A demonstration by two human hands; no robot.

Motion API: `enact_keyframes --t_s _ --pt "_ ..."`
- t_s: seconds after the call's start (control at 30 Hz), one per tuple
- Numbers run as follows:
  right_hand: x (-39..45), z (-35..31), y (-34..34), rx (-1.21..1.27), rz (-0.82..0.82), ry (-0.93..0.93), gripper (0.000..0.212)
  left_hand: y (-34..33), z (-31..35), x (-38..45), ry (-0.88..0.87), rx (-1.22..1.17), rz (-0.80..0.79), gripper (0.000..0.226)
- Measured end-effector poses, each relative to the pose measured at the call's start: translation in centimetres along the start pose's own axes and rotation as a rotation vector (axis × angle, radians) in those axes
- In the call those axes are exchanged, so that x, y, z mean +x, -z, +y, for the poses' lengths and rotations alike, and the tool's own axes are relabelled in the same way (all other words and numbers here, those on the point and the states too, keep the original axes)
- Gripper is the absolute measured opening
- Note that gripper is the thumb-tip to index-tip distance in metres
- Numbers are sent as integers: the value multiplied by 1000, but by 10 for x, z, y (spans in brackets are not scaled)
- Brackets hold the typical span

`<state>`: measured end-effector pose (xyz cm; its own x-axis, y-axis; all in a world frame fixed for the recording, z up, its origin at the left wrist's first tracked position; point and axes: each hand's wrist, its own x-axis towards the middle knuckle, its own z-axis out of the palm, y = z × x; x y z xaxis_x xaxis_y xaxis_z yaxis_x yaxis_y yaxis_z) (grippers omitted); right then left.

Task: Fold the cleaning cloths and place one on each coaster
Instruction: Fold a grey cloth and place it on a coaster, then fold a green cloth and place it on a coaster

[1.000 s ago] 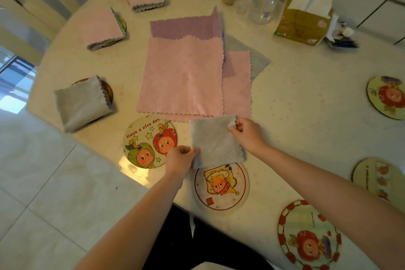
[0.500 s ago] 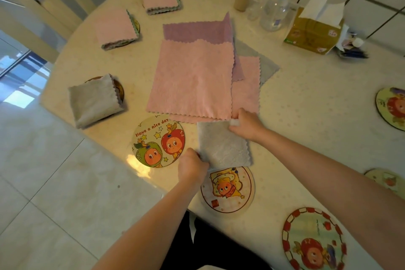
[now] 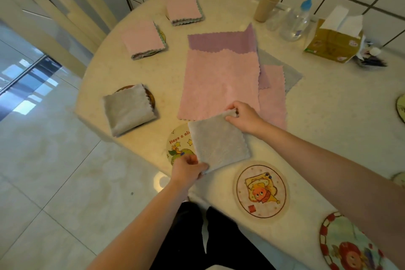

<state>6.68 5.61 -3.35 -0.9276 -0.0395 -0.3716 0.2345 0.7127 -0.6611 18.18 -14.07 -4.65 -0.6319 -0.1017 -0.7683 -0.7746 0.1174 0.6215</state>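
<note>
Shifted left since the earlier frame: folded grey cloth point(image 3: 219, 143) now partly over the "Have a nice day" coaster point(image 3: 178, 146) near the surface's front edge. Left hand point(image 3: 187, 169) fingers pinch its near corner, right hand point(image 3: 243, 117) fingers its far corner. Light, limp, likely unfolds; corner grips suit it.

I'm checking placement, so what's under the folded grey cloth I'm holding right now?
The folded grey cloth, held by the left hand and right hand, overlaps the "Have a nice day" coaster. The coaster's left part shows; its right side is covered, as is the table beneath.
</note>
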Motion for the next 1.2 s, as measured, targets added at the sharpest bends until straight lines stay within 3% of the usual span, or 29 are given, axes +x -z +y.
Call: enact_keyframes --t_s 0.27,0.43,0.57,0.63,0.73,0.83,0.93,1.0,1.1,1.2 --pt "9 -34 -72 -124 -26 -38 24 68 -22 16 45 78 78 20" --pt "3 -34 -88 -314 7 34 20 74 -27 20 -66 331 67 18" --pt "-2 -33 -84 -335 50 84 22 78 -14 16 -224 701 113 31" --pt "-5 -28 -75 -340 79 97 22 79 -4 19 -330 767 135 33" --pt "-11 -9 -54 -403 153 120 19 79 15 30 -630 812 139 27" --pt "-19 19 -27 -639 138 155 17 66 41 48 -840 875 61 25" --pt "-18 46 -4 -934 27 177 44 39 66 65 -959 984 -66 29" --pt "-16 54 4 -996 6 199 51 20 79 75 -1026 1047 -146 31" --pt "-7 64 13 -1004 -38 299 43 -9 92 91 -1047 1138 -208 38" --pt "2 74 19 -1004 -41 405 30 -30 98 99 -995 1199 -225 62"
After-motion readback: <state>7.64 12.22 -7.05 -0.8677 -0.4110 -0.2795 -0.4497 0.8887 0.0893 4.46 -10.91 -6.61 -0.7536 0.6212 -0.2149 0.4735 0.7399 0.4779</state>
